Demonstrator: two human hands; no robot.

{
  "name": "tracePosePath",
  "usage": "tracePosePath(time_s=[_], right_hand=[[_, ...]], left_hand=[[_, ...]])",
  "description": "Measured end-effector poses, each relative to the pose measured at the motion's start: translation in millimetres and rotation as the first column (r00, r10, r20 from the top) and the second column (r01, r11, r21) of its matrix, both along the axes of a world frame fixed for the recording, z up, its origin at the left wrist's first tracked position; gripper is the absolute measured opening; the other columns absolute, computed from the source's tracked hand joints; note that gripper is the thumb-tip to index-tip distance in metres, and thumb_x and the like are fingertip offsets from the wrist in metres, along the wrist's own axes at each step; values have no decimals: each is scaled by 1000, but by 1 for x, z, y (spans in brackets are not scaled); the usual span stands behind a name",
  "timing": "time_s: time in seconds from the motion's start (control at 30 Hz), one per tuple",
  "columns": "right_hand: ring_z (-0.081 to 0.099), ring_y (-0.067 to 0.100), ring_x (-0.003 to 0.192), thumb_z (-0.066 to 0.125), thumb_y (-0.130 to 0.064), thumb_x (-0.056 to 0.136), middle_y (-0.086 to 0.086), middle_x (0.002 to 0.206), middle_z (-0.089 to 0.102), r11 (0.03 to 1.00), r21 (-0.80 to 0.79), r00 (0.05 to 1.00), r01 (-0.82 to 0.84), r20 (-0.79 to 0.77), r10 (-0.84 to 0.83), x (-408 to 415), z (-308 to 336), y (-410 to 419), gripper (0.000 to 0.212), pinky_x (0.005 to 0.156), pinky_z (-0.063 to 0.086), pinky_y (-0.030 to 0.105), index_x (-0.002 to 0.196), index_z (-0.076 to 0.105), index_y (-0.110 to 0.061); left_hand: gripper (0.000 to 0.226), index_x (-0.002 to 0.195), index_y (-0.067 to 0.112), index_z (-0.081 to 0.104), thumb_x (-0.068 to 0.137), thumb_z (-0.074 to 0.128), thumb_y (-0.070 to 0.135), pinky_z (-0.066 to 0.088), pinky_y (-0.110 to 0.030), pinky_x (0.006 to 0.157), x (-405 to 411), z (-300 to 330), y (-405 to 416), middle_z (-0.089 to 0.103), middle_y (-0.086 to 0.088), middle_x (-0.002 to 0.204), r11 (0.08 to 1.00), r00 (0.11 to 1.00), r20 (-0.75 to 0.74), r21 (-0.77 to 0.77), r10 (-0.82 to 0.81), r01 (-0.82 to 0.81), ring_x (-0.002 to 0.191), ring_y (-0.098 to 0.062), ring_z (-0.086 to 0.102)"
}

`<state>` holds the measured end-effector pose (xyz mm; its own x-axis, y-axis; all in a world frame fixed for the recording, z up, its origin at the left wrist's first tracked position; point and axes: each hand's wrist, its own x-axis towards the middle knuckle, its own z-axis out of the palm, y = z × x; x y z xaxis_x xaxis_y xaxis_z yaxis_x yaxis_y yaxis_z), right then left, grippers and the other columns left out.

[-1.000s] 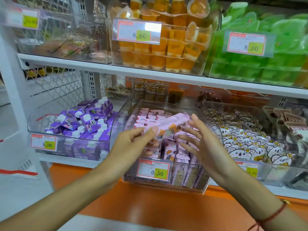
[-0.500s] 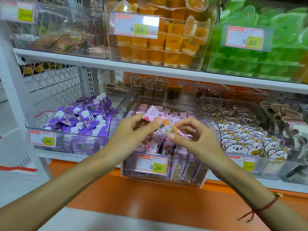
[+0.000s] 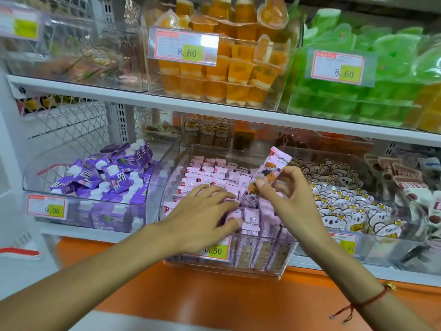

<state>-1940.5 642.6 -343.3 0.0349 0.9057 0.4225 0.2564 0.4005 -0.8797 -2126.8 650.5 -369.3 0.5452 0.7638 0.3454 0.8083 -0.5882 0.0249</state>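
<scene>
- The right hand (image 3: 293,199) is seen pinching a pink stick packet (image 3: 270,170) between thumb and curled fingers, low on its length; the left hand (image 3: 202,218) is laid palm down with fingers spread, resting on the rows of packets (image 3: 210,173) in the clear bin (image 3: 164,187)
- The held packet is above the bin's middle, just right of the left fingertips; its long axis is tilted, with the top leaning up, away and to the right and the lower end down at the standing rows; the right hand is plainly the nearer one, as the packet is carried by it
- A slot among the rows between the two hands is judged to be the target; the packet would have to be turned upright first
- The packet is slim, glossy and pale pink, printed with a cartoon figure with orange hair and a red mark at the top
- Purple cartons (image 3: 107,173) are binned to the left and koala-printed packs (image 3: 341,201) to the right
</scene>
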Motion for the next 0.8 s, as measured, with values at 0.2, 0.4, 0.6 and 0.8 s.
tracePosePath(time_s=[0.2, 0.4, 0.6, 0.8], right_hand=[[63, 3, 90, 69, -26, 83, -5, 98, 63, 997, 72, 999, 17, 38, -20, -5, 3, 5, 34, 75, 53, 19, 109, 48, -16], [63, 2, 75, 66, -21, 87, -21, 112, 47, 977, 193, 922, -93, 388, 11, -17, -10, 10, 61, 65, 51, 14, 133, 31, -40], [53, -8, 73, 56, -30, 93, -21, 82, 54, 975, 103, 760, -195, 644, 84, -13, -32, 6, 28, 62, 39, 16, 118, 44, -34], [38, 10, 113, 42, -24, 99, -5, 117, 54, 975, 117, 599, -189, 800, 20, -11, -32, 7, 30, 90, 31, 22, 120, 62, -20]], left_hand=[[45, 121, 36, 48, 90, 34, 65, 27, -20, 100, -11, 0, -22, 51, 19, 118, 992, 987, 107, -31, -117, 121, 114, -1, 38], [41, 128, 36, 48, 92, 44, 55, 25, -10, 90, -21, -1, -30, 51, 19, 124, 984, 978, 157, -86, -139, 153, 111, 2, 42], [23, 114, 36, 59, 92, 52, 42, 38, -24, 92, -28, 3, -34, 59, 21, 111, 997, 958, 285, -47, -45, 60, 107, 2, 46], [22, 113, 35, 56, 94, 47, 28, 38, -11, 77, -30, 4, -28, 57, 22, 112, 995, 944, 321, -85, 83, -59, 105, 4, 46]])
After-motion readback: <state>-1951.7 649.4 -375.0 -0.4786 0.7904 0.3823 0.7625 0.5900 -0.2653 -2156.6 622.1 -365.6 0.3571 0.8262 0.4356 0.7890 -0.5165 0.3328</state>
